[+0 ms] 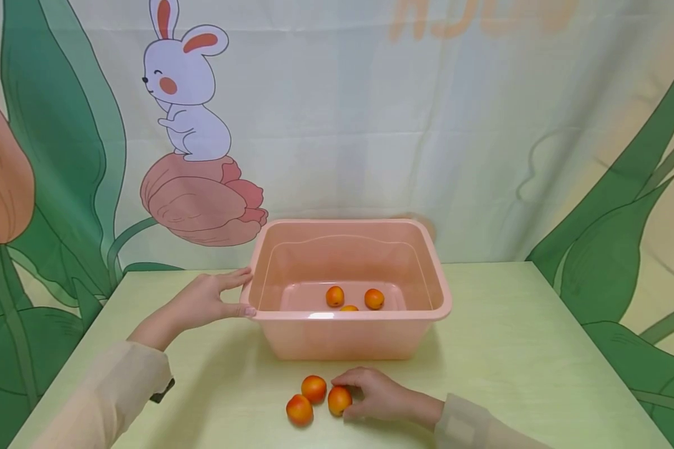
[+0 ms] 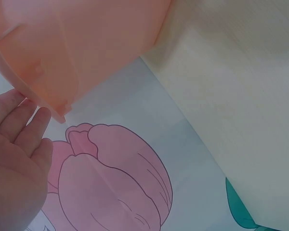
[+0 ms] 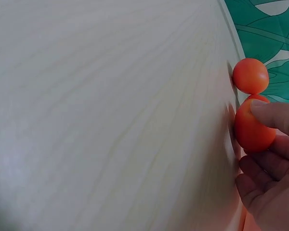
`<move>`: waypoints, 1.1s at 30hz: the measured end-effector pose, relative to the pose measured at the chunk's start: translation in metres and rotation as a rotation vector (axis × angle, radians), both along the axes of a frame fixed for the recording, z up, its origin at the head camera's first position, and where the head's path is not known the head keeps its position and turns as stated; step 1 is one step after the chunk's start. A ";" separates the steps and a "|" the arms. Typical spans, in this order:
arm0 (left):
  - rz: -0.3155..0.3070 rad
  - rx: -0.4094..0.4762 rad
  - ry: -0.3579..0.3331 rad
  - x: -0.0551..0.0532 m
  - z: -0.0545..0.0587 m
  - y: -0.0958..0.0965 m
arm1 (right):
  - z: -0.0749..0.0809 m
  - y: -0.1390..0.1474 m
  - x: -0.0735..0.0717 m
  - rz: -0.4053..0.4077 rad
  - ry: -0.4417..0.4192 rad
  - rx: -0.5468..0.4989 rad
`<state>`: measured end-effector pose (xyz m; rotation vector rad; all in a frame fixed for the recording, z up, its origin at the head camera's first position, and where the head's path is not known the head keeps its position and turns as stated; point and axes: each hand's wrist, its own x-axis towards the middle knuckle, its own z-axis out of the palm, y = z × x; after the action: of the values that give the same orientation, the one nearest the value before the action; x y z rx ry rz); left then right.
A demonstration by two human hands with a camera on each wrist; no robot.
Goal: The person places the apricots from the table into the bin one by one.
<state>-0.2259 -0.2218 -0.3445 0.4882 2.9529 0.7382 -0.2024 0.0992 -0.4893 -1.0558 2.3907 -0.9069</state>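
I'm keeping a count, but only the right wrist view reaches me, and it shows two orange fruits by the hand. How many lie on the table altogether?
Observer: Three orange fruits are on the table.
Operator: Are there more anywhere else?
Observer: Yes, three more show inside the pink tub, one partly hidden by its front rim.
Operator: And where is the left hand?
Observer: At the tub's left rim, with its thumb and fingertips touching it.
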 end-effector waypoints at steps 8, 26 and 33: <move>-0.001 -0.009 0.001 -0.001 0.001 0.000 | 0.003 -0.001 0.001 -0.057 -0.087 -0.039; -0.005 -0.014 0.001 -0.001 -0.001 -0.001 | 0.040 0.004 0.007 -0.028 -0.132 -0.116; -0.009 -0.016 0.009 -0.002 -0.003 -0.002 | 0.064 0.005 0.008 0.028 -0.117 -0.143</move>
<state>-0.2277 -0.2234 -0.3473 0.5053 2.9607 0.7133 -0.1948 0.1044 -0.4257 -1.0539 2.2386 -1.1118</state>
